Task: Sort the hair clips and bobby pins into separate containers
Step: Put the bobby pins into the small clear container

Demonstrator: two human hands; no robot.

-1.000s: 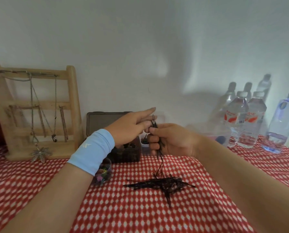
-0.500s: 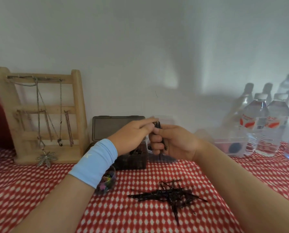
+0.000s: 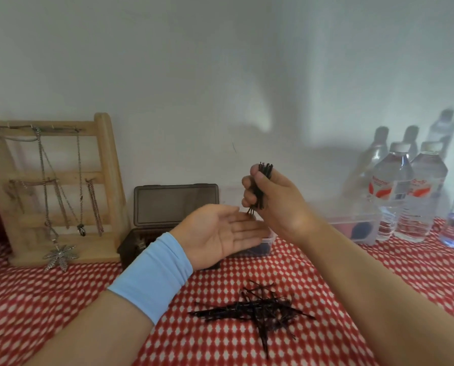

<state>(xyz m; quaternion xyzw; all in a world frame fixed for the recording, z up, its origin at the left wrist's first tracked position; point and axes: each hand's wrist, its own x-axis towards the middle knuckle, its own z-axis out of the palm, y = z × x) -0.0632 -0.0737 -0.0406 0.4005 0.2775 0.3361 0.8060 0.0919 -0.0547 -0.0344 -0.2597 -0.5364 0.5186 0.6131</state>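
Bobby pins in hand: a person's right hand [image 3: 278, 207] grips an upright bundle of thin black metal bobby pins [image 3: 265, 178] in a closed fist above the far centre of a table covered in a red cloth with a white diamond pattern [image 3: 62, 307]. The pins' rounded tops stand out above the thumb and forefinger. Their lower tips poke out below the curled fingers and reach down to the fingers of the left hand [image 3: 218, 233].

The left hand lies open, palm up, fingers straight and together, holding nothing, just below and left of the fist. A light blue fabric wristband [image 3: 152, 276] wraps the forearm behind it. Beneath the two hands sits a small clear plastic container [image 3: 267, 243], largely hidden by the left palm; its contents look dark but cannot be made out.

On the near side of the cloth a loose pile of black bobby pins [image 3: 255, 309] lies criss-crossed, well apart from the hands. Left of the clear container stands a dark brown plastic box [image 3: 141, 244], its hinged lid [image 3: 175, 204] upright against the white wall [image 3: 220, 75].

Farther left, a pale wooden ladder-shaped jewellery rack [image 3: 110, 165] carries several metal chain necklaces [image 3: 95, 207], one ending in a silver leaf pendant [image 3: 59, 256] at its foot. At far right, clear plastic water bottles with red-and-white labels [image 3: 393, 191] stand beside a second clear plastic tub [image 3: 352, 229] with red and blue shapes inside.
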